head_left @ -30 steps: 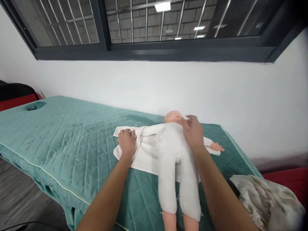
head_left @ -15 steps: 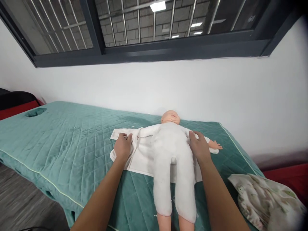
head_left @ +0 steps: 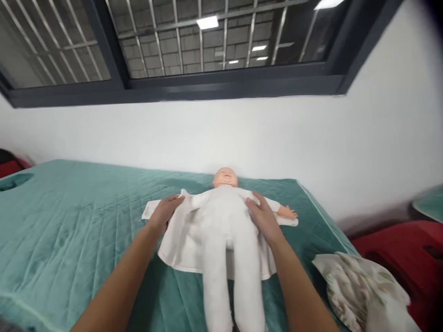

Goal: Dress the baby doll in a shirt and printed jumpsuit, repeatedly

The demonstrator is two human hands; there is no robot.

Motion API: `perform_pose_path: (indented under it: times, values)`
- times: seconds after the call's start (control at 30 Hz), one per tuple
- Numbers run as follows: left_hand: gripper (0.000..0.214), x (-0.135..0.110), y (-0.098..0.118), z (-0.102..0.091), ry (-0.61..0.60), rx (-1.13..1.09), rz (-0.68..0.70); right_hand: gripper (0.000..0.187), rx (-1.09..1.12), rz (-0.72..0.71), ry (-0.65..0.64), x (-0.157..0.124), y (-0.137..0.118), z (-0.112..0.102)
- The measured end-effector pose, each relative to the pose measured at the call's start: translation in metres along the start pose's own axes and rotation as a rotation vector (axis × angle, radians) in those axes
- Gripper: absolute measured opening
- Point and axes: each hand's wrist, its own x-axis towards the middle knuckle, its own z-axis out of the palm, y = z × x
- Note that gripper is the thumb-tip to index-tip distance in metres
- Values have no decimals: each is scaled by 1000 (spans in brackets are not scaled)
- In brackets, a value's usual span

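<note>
Garment (head_left: pixel 176 251) pinned beneath the doll (head_left: pixel 219 221) could bunch or drag it askew, I judge, if I tug unevenly. My left hand (head_left: pixel 165 212) curls at the garment's opened front; I cannot tell whether it pinches. The doll lies face-up on the bed (head_left: pixel 93 221); my right hand (head_left: pixel 263 216), thumb and fingers slightly parted, touches its flank.

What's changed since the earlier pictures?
The right hand has come down from near the doll's head to the side of its chest. The left hand now holds up part of the white garment, which lay flatter. The doll still lies face-up on the green cover, the floral cloth nearby.
</note>
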Motion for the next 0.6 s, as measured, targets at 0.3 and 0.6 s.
perform_pose_path:
  times: [0.3,0.6]
  values:
    - [35,17,26,48,95,410,252,76,99,-68,-282,-9,-4,34]
    - [35,-29,28,93,143,1465,448,73,124,-120,-362,-10,4,54]
